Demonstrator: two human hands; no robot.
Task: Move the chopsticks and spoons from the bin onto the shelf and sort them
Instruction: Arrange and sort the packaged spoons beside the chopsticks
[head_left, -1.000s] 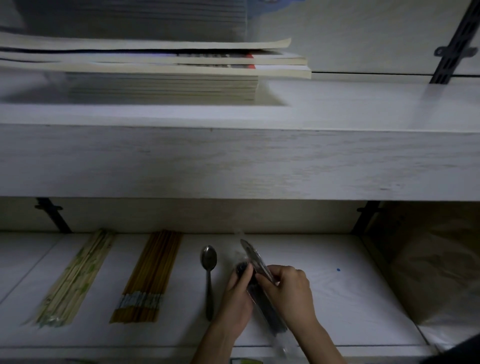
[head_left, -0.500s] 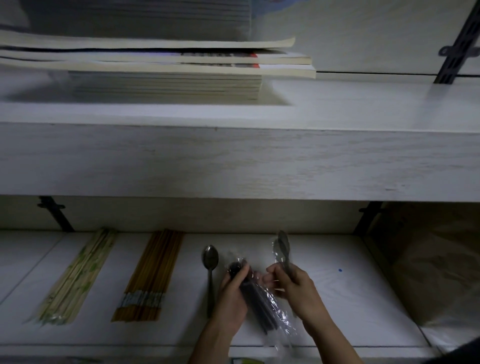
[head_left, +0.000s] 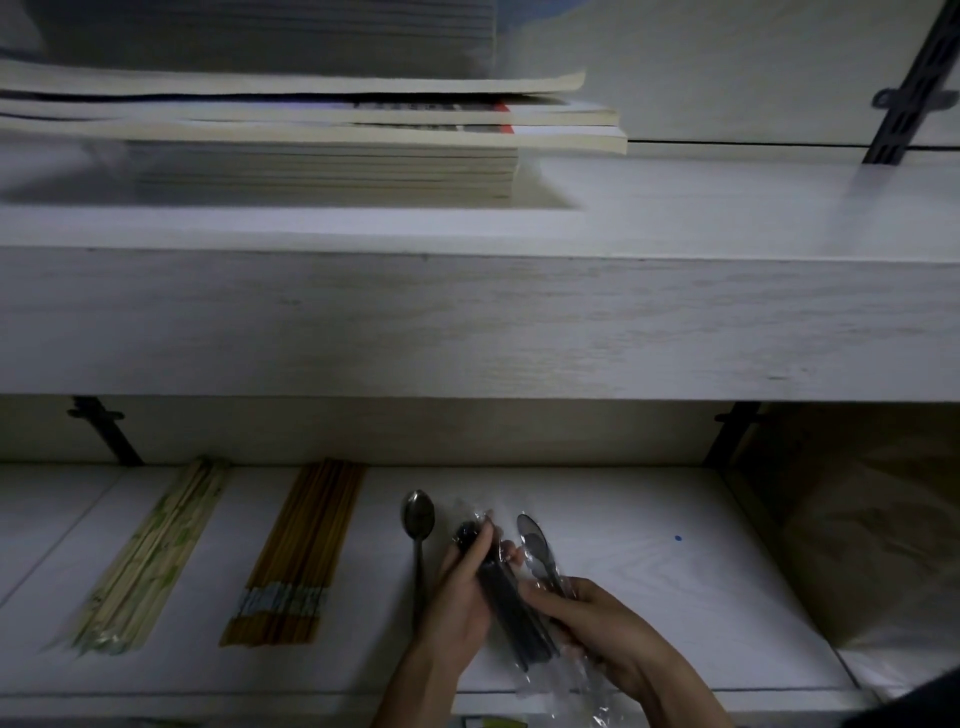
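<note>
The left hand (head_left: 460, 597) grips a dark wrapped bundle (head_left: 511, 608). The right hand (head_left: 602, 631) pinches a wrapped spoon (head_left: 537, 551) just right of it.

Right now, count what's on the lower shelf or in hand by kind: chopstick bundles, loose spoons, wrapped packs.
Chopstick bundles: 2, pale bundle and brown bundle
Loose spoons: 2, shelf spoon and held spoon
Wrapped packs: 1, dark pack
Total: 5

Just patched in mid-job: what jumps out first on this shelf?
Both hands meet at lower centre: the left hand grips a clear plastic bag of dark utensils, the right hand holds a wrapped spoon. Left lie a bare spoon, brown chopsticks and pale chopsticks.
</note>
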